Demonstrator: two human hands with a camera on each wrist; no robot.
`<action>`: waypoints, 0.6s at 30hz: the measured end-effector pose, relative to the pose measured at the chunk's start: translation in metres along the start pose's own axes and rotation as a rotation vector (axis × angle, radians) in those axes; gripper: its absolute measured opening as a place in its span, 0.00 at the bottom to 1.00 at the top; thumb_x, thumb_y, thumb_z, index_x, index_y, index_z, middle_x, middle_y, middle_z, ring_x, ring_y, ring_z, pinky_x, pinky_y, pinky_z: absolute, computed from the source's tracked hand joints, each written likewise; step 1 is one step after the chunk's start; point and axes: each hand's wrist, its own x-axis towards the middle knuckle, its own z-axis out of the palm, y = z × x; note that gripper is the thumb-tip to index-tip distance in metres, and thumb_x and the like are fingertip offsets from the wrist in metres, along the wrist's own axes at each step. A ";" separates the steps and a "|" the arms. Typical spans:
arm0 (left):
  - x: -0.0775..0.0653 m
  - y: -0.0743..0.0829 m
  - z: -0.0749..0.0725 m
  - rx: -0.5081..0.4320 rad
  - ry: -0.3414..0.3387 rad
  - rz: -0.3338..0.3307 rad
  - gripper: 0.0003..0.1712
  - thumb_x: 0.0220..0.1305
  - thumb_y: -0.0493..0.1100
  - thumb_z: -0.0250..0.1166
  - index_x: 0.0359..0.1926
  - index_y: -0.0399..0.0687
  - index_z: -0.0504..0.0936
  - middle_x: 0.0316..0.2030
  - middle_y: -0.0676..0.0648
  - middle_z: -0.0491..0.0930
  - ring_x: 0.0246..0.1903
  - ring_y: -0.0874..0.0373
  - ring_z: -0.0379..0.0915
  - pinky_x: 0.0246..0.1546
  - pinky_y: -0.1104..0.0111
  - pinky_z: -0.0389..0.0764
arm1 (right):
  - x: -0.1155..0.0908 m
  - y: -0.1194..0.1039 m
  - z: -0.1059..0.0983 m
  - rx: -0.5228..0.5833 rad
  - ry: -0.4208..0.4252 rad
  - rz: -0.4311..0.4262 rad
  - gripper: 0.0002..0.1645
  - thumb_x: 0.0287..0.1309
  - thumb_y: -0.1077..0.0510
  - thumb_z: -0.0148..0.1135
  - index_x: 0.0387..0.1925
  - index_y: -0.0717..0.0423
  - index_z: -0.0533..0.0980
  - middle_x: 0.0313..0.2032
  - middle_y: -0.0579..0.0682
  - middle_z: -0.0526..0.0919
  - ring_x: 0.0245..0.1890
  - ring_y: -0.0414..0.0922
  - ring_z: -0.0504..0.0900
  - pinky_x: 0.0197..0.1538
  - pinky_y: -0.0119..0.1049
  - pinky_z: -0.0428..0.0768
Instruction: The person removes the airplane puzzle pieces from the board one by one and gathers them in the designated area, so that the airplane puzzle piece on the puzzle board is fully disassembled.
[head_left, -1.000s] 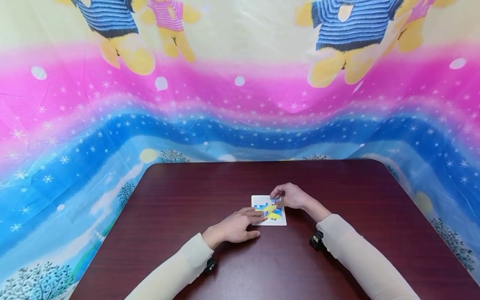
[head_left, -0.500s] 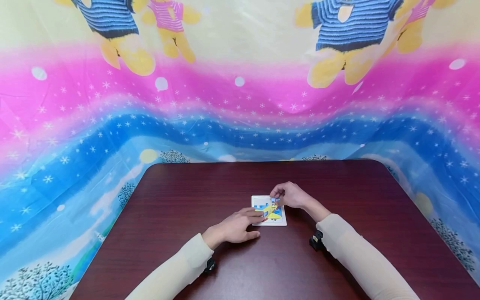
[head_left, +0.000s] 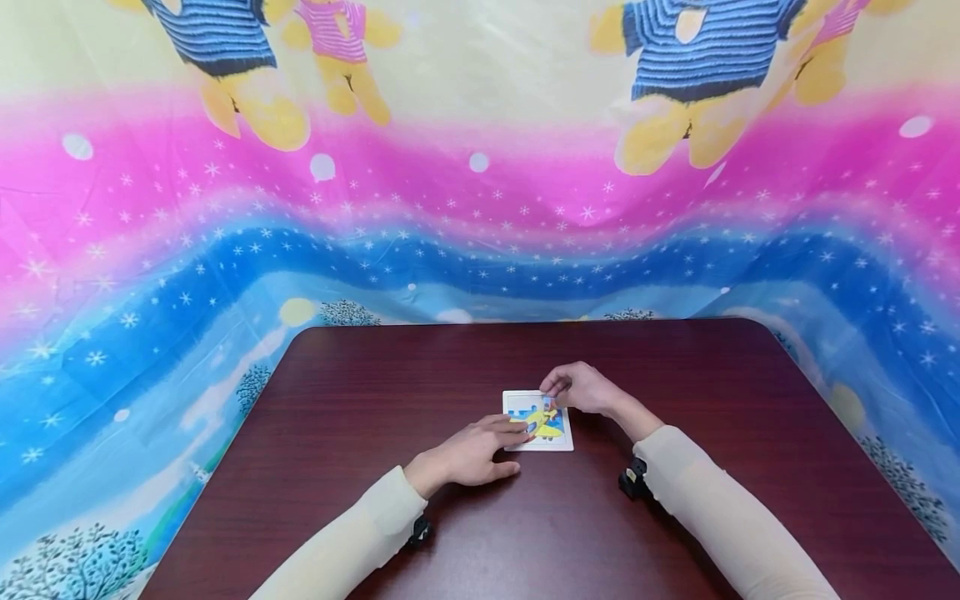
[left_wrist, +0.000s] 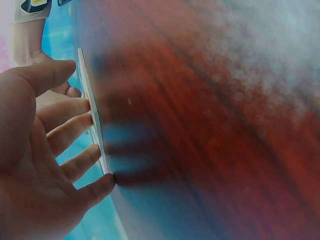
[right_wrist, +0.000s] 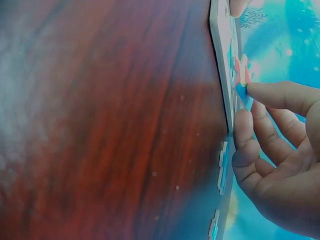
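Note:
A white square jigsaw board point(head_left: 512, 397) with a yellow aeroplane picture point(head_left: 551, 432) lies on the dark red table. My left hand point(head_left: 476, 450) rests its extended fingers on the board's left part, covering some of the picture; the left wrist view shows the fingertips point(left_wrist: 95, 150) at the board's edge. Over the upper right corner, my right hand point(head_left: 588, 390) pinches a small puzzle piece point(right_wrist: 242, 80) coloured red, yellow and blue between thumb and finger. In the right wrist view that piece stands tilted above the board; whether it touches is unclear.
Two loose puzzle pieces, a nearer one point(right_wrist: 214, 226) and another point(right_wrist: 223, 169), lie on the table beside the board in the right wrist view. A patterned cloth point(head_left: 480, 242) hangs behind the table point(head_left: 405, 358). Each wrist carries a small black camera point(head_left: 633, 480).
The pinched piece has turned a little over the board's upper right, showing less red from above. My right hand has risen slightly; my left hand stays where it was.

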 end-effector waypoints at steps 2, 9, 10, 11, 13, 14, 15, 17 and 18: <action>0.000 0.000 0.000 -0.003 -0.003 -0.001 0.30 0.72 0.54 0.59 0.73 0.58 0.68 0.74 0.56 0.64 0.76 0.50 0.54 0.74 0.56 0.62 | 0.000 -0.001 0.000 0.008 -0.001 0.003 0.11 0.56 0.68 0.68 0.41 0.54 0.84 0.38 0.50 0.85 0.38 0.44 0.80 0.32 0.34 0.77; 0.000 -0.001 -0.001 -0.005 -0.004 0.001 0.30 0.72 0.54 0.59 0.73 0.58 0.68 0.74 0.55 0.64 0.76 0.49 0.54 0.73 0.54 0.63 | 0.001 0.000 -0.003 0.032 -0.008 0.013 0.10 0.59 0.65 0.66 0.42 0.53 0.84 0.38 0.49 0.85 0.38 0.44 0.79 0.30 0.35 0.75; 0.000 -0.001 -0.001 -0.005 -0.003 0.001 0.30 0.72 0.54 0.59 0.73 0.58 0.68 0.74 0.55 0.64 0.76 0.49 0.54 0.73 0.54 0.63 | 0.001 0.001 -0.003 0.034 -0.010 0.007 0.10 0.59 0.64 0.66 0.43 0.53 0.84 0.38 0.50 0.85 0.38 0.44 0.80 0.31 0.35 0.76; 0.000 -0.001 0.000 -0.004 -0.004 0.000 0.31 0.72 0.54 0.59 0.73 0.58 0.68 0.74 0.55 0.64 0.76 0.50 0.54 0.73 0.55 0.63 | 0.002 0.001 -0.004 0.036 -0.013 0.000 0.10 0.60 0.64 0.66 0.43 0.54 0.84 0.38 0.50 0.85 0.38 0.44 0.80 0.31 0.35 0.76; 0.000 -0.001 -0.001 -0.008 -0.009 -0.003 0.31 0.72 0.54 0.59 0.73 0.59 0.68 0.74 0.56 0.63 0.77 0.50 0.53 0.74 0.55 0.62 | 0.002 0.003 -0.004 0.043 -0.016 -0.007 0.10 0.60 0.64 0.66 0.43 0.54 0.84 0.38 0.50 0.86 0.38 0.43 0.80 0.32 0.36 0.76; 0.000 -0.001 -0.001 -0.007 -0.011 -0.006 0.31 0.72 0.54 0.58 0.73 0.59 0.68 0.74 0.56 0.63 0.77 0.51 0.53 0.74 0.55 0.62 | 0.002 0.004 -0.005 0.047 -0.019 -0.008 0.10 0.60 0.63 0.66 0.43 0.54 0.84 0.39 0.50 0.86 0.38 0.43 0.80 0.32 0.36 0.76; 0.000 -0.001 -0.001 -0.005 -0.009 -0.004 0.31 0.72 0.54 0.59 0.73 0.59 0.68 0.74 0.56 0.63 0.77 0.50 0.53 0.74 0.54 0.63 | 0.002 0.004 -0.005 0.050 -0.022 -0.012 0.10 0.61 0.63 0.66 0.44 0.54 0.84 0.39 0.51 0.86 0.39 0.43 0.80 0.33 0.36 0.77; -0.001 -0.001 -0.001 -0.009 -0.012 -0.004 0.31 0.72 0.54 0.59 0.73 0.59 0.68 0.74 0.56 0.63 0.77 0.50 0.53 0.74 0.55 0.62 | 0.002 0.005 -0.006 0.058 -0.028 -0.012 0.10 0.62 0.62 0.65 0.44 0.54 0.84 0.39 0.51 0.86 0.39 0.43 0.81 0.34 0.37 0.78; -0.001 -0.001 -0.001 -0.009 -0.015 -0.003 0.31 0.72 0.54 0.59 0.73 0.59 0.67 0.74 0.56 0.63 0.77 0.50 0.53 0.74 0.54 0.62 | 0.001 0.005 -0.006 0.064 -0.028 -0.006 0.10 0.62 0.62 0.65 0.44 0.54 0.84 0.40 0.51 0.86 0.40 0.43 0.81 0.36 0.37 0.79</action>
